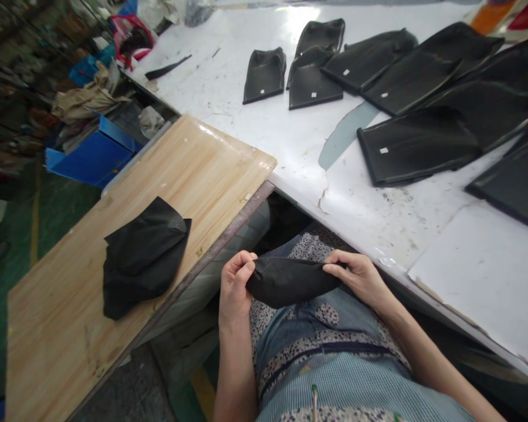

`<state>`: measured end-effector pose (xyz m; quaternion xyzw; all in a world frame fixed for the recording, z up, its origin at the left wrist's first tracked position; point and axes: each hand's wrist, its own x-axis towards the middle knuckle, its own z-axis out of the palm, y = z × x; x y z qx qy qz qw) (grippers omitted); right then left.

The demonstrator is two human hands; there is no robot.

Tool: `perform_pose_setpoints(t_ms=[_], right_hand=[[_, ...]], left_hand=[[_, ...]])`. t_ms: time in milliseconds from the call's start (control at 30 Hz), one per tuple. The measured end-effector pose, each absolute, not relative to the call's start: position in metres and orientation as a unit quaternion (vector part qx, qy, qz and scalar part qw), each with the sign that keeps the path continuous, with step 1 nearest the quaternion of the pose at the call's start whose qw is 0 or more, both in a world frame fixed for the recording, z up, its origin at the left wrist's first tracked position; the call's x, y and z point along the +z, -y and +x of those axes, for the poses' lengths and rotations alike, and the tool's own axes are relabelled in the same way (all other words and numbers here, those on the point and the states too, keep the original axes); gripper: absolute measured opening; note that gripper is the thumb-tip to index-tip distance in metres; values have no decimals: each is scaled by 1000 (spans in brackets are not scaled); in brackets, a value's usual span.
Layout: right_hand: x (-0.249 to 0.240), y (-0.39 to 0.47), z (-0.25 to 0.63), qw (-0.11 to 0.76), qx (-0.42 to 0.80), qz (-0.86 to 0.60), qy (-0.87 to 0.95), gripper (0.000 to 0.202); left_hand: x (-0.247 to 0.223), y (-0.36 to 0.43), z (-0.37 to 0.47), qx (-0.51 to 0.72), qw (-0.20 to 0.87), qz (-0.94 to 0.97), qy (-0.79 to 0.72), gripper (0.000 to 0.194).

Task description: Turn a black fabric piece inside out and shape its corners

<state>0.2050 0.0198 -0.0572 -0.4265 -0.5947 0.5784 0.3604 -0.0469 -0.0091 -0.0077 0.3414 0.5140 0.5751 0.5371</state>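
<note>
A black fabric piece (pixel 294 282) is stretched between my two hands above my lap, its upper edge nearly straight and its lower edge curved. My left hand (pixel 237 287) pinches the left end between thumb and fingers. At the opposite end, my right hand (pixel 356 275) grips the upper corner the same way. Another black fabric piece (pixel 145 258) lies loosely creased on the wooden board to the left. What exact article the held piece belongs to I cannot tell.
A wooden board (pixel 61 316) juts out left beside the white table (pixel 255 135). Several flat black pieces with small white labels, among them one black piece (pixel 418 146), lie across the table's far and right side. A blue box (pixel 97 152) stands beyond the board.
</note>
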Motion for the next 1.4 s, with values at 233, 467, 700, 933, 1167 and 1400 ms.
perform_pose_setpoints(t_ms=[233, 467, 700, 933, 1167, 1400], right_hand=[[-53, -19, 200, 390, 529, -431, 618, 14], [-41, -22, 194, 424, 367, -410, 719, 20], [-40, -19, 190, 405, 427, -388, 710, 19], [-39, -22, 184, 373, 476, -374, 703, 20], [-27, -20, 167, 387, 544, -351, 656, 19], [-33, -19, 165, 419, 571, -412, 573, 25]], left_hand=[[-6, 10, -46, 584, 524, 355, -508, 31], [-7, 11, -41, 570, 481, 396, -536, 31], [-9, 10, -39, 560, 474, 428, -528, 31], [-8, 11, -37, 548, 466, 442, -535, 30], [-13, 11, -32, 515, 457, 467, -554, 32], [-17, 11, -34, 516, 459, 467, -551, 30]])
